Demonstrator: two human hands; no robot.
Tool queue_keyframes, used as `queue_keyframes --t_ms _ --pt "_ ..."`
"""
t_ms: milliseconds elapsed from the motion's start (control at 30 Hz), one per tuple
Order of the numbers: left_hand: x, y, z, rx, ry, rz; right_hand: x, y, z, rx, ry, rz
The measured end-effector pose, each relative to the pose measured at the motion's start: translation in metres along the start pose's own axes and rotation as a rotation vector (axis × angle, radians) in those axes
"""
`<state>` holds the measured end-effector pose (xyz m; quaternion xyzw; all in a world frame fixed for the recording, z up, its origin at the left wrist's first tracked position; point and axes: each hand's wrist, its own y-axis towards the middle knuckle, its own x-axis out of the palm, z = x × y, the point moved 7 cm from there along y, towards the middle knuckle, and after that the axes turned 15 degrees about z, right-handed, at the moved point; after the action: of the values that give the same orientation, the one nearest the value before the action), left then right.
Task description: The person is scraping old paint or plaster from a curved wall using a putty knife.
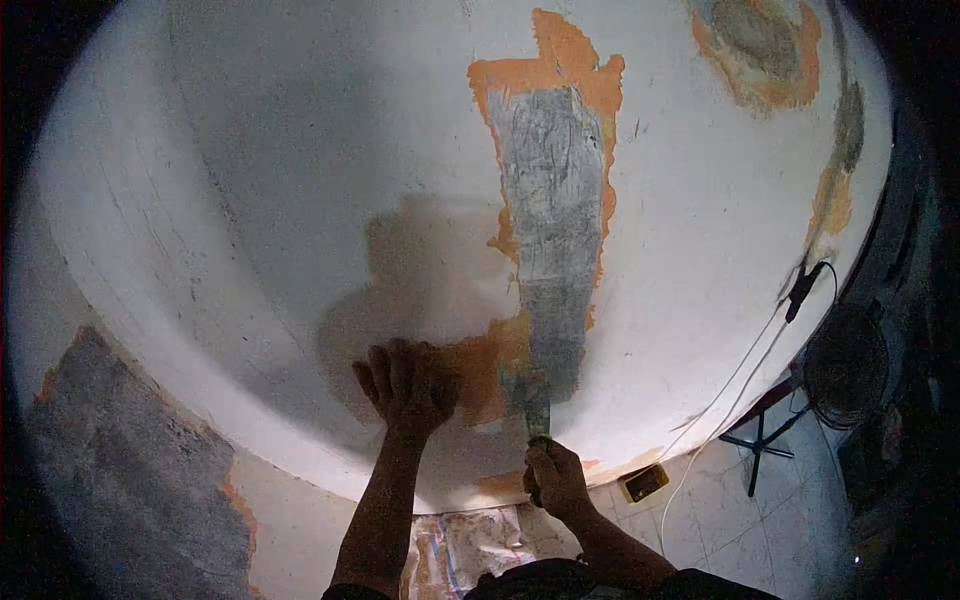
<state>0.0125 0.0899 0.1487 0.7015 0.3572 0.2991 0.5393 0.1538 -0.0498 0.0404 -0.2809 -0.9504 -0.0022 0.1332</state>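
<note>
A white painted wall fills most of the view before me. Down its middle runs a bare grey patch edged with ragged orange-brown layers. My right hand is closed around the handle of a scraper. The scraper's blade points up the wall, at the lower left part of the grey patch. My left hand is raised at the wall with its fingers apart and nothing visible in it; whether the palm touches is unclear. Near its fingers lies another exposed orange-brown area.
A stained plastic sheet lies at the wall's foot. To the right are a yellowish container, a white cable reaching a black connector, and a dark round object near a black legged stand. Another stripped patch is at lower left.
</note>
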Motion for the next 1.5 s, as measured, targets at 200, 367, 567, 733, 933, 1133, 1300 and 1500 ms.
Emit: queue_keyframes --t_ms 200,367,567,733,933,1133,1300,1500 --pt "-0.001 -0.002 -0.002 -0.026 -0.025 -0.018 0.003 0.010 -0.003 0.040 -0.029 -0.045" --pt "0.002 -0.004 -0.001 -0.012 -0.019 0.005 -0.002 0.006 0.001 -0.059 -0.131 -0.002" --pt "-0.004 -0.001 -0.006 0.012 -0.004 0.003 0.019 0.011 -0.037 -0.027 -0.028 -0.029" --pt "0.003 0.000 0.003 -0.013 -0.034 0.006 -0.002 0.000 0.010 -0.004 0.011 0.021" --pt "0.000 -0.001 -0.002 -0.013 -0.010 -0.006 0.015 0.008 -0.020 -0.027 -0.012 -0.028" --pt "0.000 -0.004 -0.001 -0.017 -0.040 -0.009 0.016 0.007 -0.014 -0.007 0.001 -0.060" --pt "-0.001 0.000 0.001 -0.028 -0.040 0.015 0.006 0.001 -0.005 -0.041 -0.024 0.019" --pt "-0.002 -0.002 -0.002 -0.002 -0.005 0.002 0.019 0.019 -0.056 -0.037 0.055 0.006"
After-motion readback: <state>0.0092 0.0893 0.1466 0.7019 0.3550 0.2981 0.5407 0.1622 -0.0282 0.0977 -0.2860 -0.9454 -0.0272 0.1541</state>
